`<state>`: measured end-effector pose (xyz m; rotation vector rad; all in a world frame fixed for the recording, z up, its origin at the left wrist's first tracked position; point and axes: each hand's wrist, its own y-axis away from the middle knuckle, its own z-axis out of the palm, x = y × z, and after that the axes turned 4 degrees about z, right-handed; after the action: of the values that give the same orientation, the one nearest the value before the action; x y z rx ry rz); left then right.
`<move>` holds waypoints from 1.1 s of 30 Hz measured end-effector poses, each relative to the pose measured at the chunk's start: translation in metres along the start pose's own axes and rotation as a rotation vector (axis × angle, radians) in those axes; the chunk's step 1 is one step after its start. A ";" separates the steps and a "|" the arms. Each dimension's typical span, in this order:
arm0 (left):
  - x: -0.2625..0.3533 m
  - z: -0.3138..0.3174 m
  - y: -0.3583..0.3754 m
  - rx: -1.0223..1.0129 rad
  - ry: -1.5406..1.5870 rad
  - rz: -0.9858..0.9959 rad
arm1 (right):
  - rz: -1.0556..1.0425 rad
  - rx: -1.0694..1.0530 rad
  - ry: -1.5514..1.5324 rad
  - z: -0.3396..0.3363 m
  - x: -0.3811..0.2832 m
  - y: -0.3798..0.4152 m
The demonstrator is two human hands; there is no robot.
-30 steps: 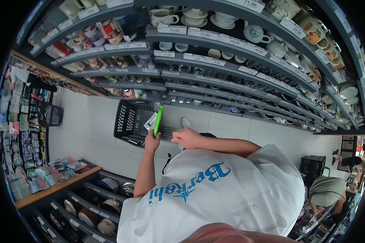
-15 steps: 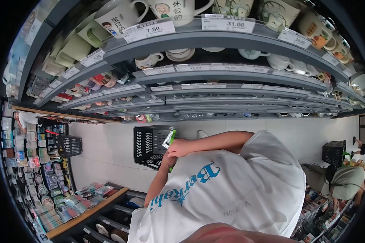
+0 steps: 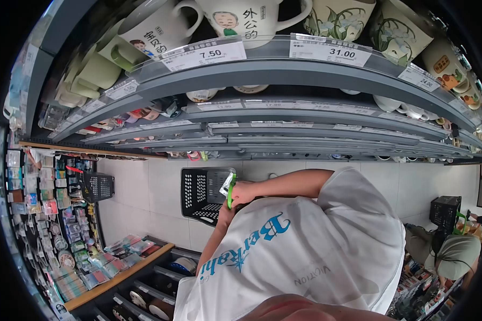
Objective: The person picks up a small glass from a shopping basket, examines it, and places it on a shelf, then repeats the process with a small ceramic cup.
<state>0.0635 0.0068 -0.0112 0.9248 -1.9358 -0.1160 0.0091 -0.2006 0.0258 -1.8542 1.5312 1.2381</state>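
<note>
A black shopping basket (image 3: 186,199) with perforated sides hangs in front of my body. Its green handle (image 3: 230,197) lies against my right hand (image 3: 245,193), whose fingers are closed at it. Just below, close against the right one, is my left hand (image 3: 227,214); its fingers are largely hidden. A silver-white piece (image 3: 226,185) shows beside the handle on the basket side; I cannot make out what it is. Above, the shelf holds a mug with a cartoon face (image 3: 225,21) and mugs with a flower pattern (image 3: 340,20), all apart from my hands.
A price tag (image 3: 209,55) reads 7.50 on the shelf edge. Packaged goods (image 3: 48,192) hang at the left. A second black basket (image 3: 98,186) stands nearby. At right, a person (image 3: 452,254) bends beside another basket (image 3: 444,213).
The view has shifted, and the upper mugs and tags now appear larger and lower. More of the green handle shows in front of my hands, which stay close together.
</note>
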 end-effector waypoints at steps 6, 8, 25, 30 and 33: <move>-0.005 -0.005 0.001 0.073 0.086 -0.030 | -0.245 0.226 -0.119 0.025 0.002 -0.018; -0.025 -0.003 -0.002 0.047 0.059 -0.066 | -0.094 0.020 0.015 0.008 -0.024 -0.013; -0.010 -0.007 0.029 -0.124 0.018 -0.068 | 0.181 -0.086 0.254 0.063 -0.057 0.013; -0.052 0.020 0.024 -0.030 -0.139 0.175 | 0.009 0.158 0.436 0.070 -0.069 0.028; -0.059 0.031 0.022 -0.087 -0.185 0.264 | -0.051 0.257 0.662 0.100 -0.042 0.015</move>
<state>0.0423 0.0514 -0.0612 0.6117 -2.1883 -0.1338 -0.0406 -0.1041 0.0132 -2.2174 1.8354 0.3712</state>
